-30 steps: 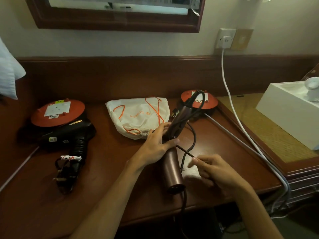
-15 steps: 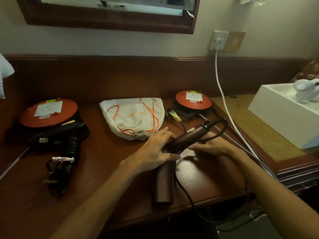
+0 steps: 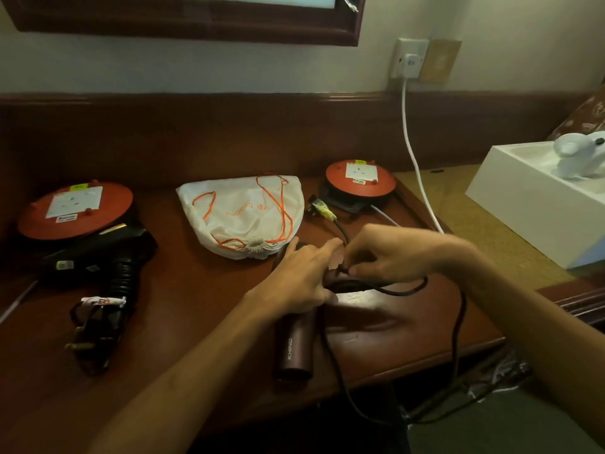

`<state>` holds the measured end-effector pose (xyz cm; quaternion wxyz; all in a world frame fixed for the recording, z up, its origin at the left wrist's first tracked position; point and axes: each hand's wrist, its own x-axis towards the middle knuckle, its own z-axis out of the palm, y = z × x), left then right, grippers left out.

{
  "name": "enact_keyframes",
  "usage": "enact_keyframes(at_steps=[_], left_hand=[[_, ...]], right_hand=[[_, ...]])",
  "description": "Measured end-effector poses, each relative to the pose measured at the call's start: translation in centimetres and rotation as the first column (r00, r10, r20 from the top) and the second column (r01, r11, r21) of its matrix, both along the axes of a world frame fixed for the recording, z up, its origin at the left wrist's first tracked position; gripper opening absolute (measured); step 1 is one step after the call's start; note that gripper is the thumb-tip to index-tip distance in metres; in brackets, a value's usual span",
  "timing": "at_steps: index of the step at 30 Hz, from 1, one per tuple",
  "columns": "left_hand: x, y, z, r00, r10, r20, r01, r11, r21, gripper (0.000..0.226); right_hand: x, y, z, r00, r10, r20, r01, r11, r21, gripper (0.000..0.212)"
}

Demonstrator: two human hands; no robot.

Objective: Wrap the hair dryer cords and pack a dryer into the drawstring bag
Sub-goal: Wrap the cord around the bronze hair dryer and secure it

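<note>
A brown hair dryer lies on the wooden desk, its barrel pointing toward me. My left hand presses down on its folded handle. My right hand pinches the dryer's black cord against that handle; the cord loops off the desk's right edge and hangs below. A white drawstring bag with orange strings lies just behind my hands, its mouth gathered shut. A black hair dryer with its cord bundled and tied lies at the left.
Two orange cable reels stand at the back, one at the left and one at the right, a plug beside the right one. A white cable drops from the wall socket. A white box sits far right.
The brown dryer's handle has come down from raised to folded low on the desk. My right hand moved in from the right and now pinches the cord at the handle beside my left hand.
</note>
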<state>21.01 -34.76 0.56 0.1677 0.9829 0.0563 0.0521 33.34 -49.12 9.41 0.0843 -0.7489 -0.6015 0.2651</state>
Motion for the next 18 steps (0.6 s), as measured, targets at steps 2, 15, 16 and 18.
enact_keyframes(at_steps=[2,15,16,18], left_hand=[[-0.1,0.5,0.0,0.998,-0.034,0.048,0.037,0.997,-0.062,0.088],[-0.7,0.8,-0.6,0.962,0.072,0.263,0.011,0.953,-0.302,0.050],[-0.8,0.8,-0.6,0.958,0.099,0.269,-0.010,0.950,-0.313,0.048],[-0.9,0.7,-0.6,0.953,0.127,0.274,-0.033,0.946,-0.323,0.048]], right_hand=[[-1.7,-0.9,-0.7,0.999,-0.027,0.023,0.026,0.999,0.038,0.024],[-4.9,-4.9,-9.0,0.948,-0.226,-0.226,0.302,0.867,0.397,0.032],[-4.8,-4.9,-9.6,0.939,-0.241,-0.245,0.325,0.856,0.402,0.039],[-4.5,-5.2,-10.5,0.920,-0.255,-0.297,0.361,0.847,0.390,0.044]])
